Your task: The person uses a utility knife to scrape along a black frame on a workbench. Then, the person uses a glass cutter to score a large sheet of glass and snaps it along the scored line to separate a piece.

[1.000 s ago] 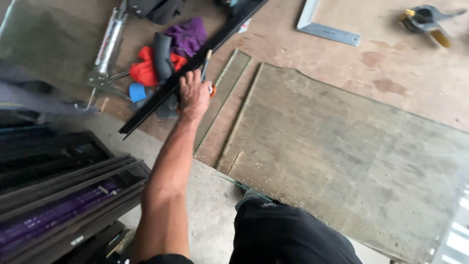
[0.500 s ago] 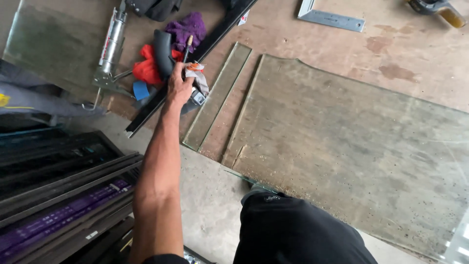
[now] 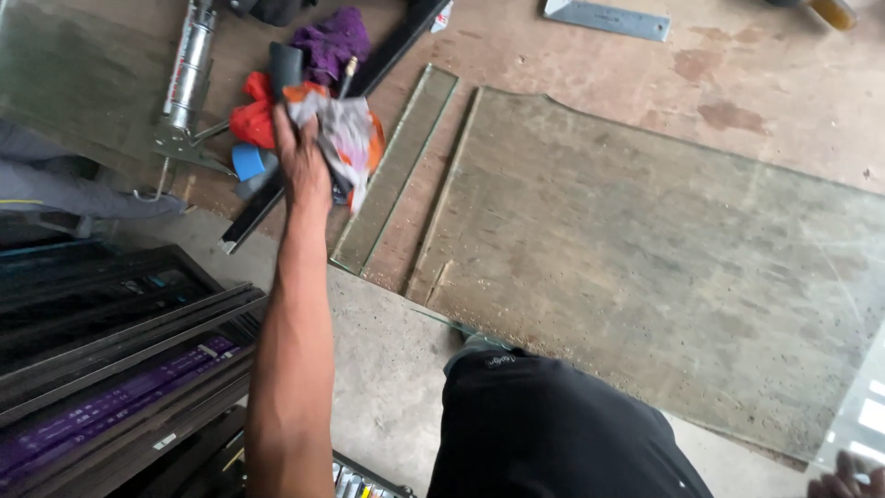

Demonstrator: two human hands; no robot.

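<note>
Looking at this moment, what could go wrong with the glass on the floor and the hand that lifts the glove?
1. The left hand lifts a grey and orange glove above the narrow glass strip; a bare arm sweeping low might catch its edge.
2. The large glass sheet lies beside the person's knee; a shift of weight could crack it.
3. The right hand is near that sheet's corner, which may cut.

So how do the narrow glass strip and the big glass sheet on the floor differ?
The narrow glass strip is a slim, straight-edged band; the big glass sheet is broad, covers far more floor, and has an uneven top left corner. The strip lies next to the left hand, which holds a grey and orange glove; the sheet lies further off, on the strip's far side. Both lie flat on the floor, see-through and dusty.
</note>
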